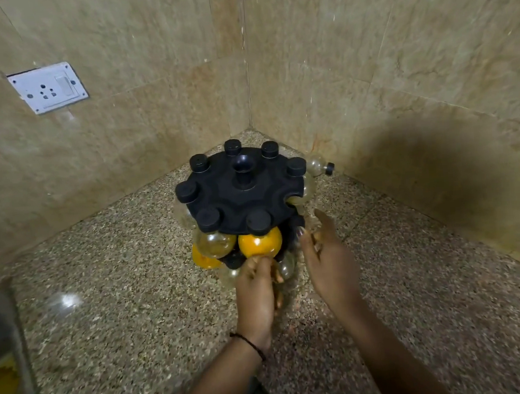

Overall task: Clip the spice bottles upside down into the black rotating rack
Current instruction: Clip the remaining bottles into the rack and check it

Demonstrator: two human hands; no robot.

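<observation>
Reaching under black rack [240, 195]: left hand [256, 292] curled, grip unclear; right hand [327, 259] spread.

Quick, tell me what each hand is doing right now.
Left hand: at the rack's lower bottles, grip hidden; cannot be told.
Right hand: open, fingers spread, holding nothing.

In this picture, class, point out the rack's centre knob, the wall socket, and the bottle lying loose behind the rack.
centre knob [242, 163], head view, rounded top.
wall socket [47, 87], head view, white faceplate.
loose bottle [317, 164], head view, clear body.
</observation>
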